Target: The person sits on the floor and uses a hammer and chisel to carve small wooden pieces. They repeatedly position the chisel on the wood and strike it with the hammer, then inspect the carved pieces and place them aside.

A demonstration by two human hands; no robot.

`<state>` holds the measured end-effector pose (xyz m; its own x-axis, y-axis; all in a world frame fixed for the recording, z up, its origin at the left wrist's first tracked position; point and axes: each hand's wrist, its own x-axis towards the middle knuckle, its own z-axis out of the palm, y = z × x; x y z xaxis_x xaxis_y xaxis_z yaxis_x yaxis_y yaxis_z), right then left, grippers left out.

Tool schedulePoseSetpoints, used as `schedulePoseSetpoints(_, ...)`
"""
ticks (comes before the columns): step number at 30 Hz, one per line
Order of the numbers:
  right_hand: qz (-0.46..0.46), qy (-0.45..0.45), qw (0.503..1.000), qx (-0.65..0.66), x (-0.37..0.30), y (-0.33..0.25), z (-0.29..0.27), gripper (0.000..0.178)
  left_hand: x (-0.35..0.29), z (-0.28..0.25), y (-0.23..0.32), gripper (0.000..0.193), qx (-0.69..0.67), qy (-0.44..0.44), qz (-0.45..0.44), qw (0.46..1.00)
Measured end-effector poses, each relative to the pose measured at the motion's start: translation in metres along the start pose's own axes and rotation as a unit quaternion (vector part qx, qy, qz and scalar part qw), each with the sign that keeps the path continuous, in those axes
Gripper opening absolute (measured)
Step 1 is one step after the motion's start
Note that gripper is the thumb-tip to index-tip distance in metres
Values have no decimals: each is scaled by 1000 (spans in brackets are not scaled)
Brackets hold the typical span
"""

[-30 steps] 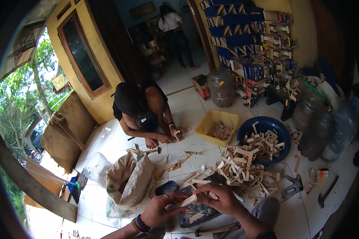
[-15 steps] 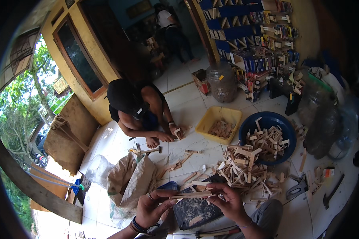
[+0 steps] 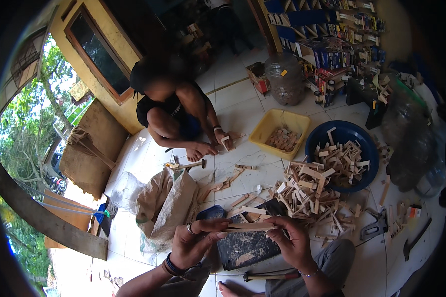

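Note:
A short, pale wooden strip (image 3: pixel 249 227) is held level between my two hands above a dark board. My left hand (image 3: pixel 195 243) pinches its left end between thumb and fingers. The other end is pinched by my right hand (image 3: pixel 293 241). Whether it is one piece or several joined pieces I cannot tell. Beneath it lies the black board (image 3: pixel 248 250), scuffed and dusted with sawdust, with another pale wooden piece (image 3: pixel 254 210) at its far edge. A hammer (image 3: pixel 272 275) rests on the floor near my feet.
A heap of wooden pieces (image 3: pixel 302 190) spreads beside a blue basin (image 3: pixel 374 166). Around are a yellow tub (image 3: pixel 302 134), a small blue dish (image 3: pixel 210 213), a sack (image 3: pixel 166 208), a staple gun (image 3: pixel 374 226) and another hammer (image 3: pixel 415 240). A co-worker (image 3: pixel 181 111) squats opposite, holding a wooden piece.
My view has tipped downward, so the surroundings sit higher. The wooden strip now shows a broader face, still in both hands. The co-worker's head has lifted.

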<state>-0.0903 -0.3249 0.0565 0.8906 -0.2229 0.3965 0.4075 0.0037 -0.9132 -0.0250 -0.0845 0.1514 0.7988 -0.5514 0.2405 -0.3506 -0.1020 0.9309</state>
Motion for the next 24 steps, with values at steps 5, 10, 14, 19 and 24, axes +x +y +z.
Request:
schedulePoseSetpoints(5,69,-37,997,-3,-4,1,-4,26,3,-1,1,16,7,-9,-8,1000)
schedulePoseSetpoints(10,69,3,993,92,-5,12,0,27,3,6,4,26,15,1,-10,1000)
schedulePoseSetpoints(14,46,-23,996,74,-4,14,-5,32,0,3,5,41,19,15,-47,999)
schedulePoseSetpoints(19,19,-55,997,58,-1,11,-6,37,-1,-4,0,36,7,4,-3,1000)
schedulePoseSetpoints(24,15,-64,996,59,-1,10,-6,41,-4,-6,-5,33,-15,12,12,1000)
